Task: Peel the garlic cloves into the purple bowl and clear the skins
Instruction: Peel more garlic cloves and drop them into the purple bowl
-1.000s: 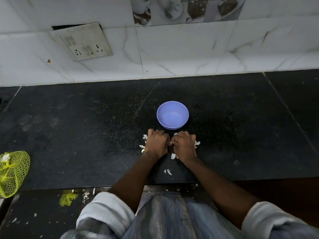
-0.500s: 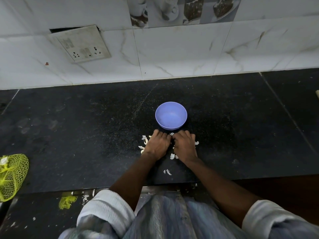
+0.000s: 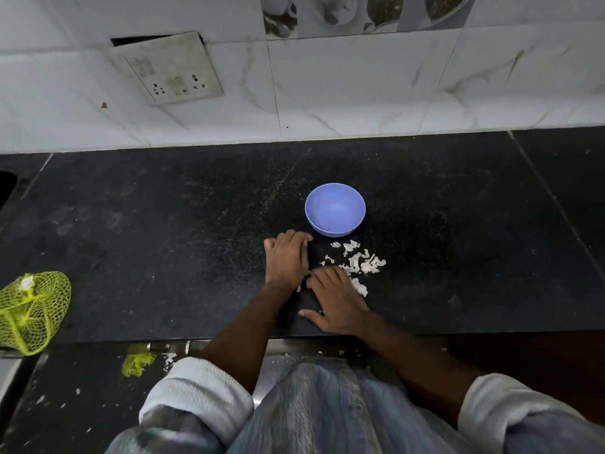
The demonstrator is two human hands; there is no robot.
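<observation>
Black counter (image 3: 163, 224) — purple bowl (image 3: 335, 209), seemingly garlic skins (image 3: 360, 262).

The bowl (image 3: 335, 209) stands on the countertop (image 3: 163, 240), near its middle. The garlic skins (image 3: 358, 262) lie on the countertop just near of the bowl, slightly to its right. The left hand (image 3: 287, 258) rests left of the skins; the right hand (image 3: 337, 301) lies near of them, touching their near edge. A mesh bag (image 3: 31, 311) lies at the far left near edge. A wall socket (image 3: 170, 68) sits on the tiled wall (image 3: 360, 86) beyond the countertop.

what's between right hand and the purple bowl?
Head view: a scatter of garlic skins on the black counter lies between the right hand and the purple bowl.
</observation>
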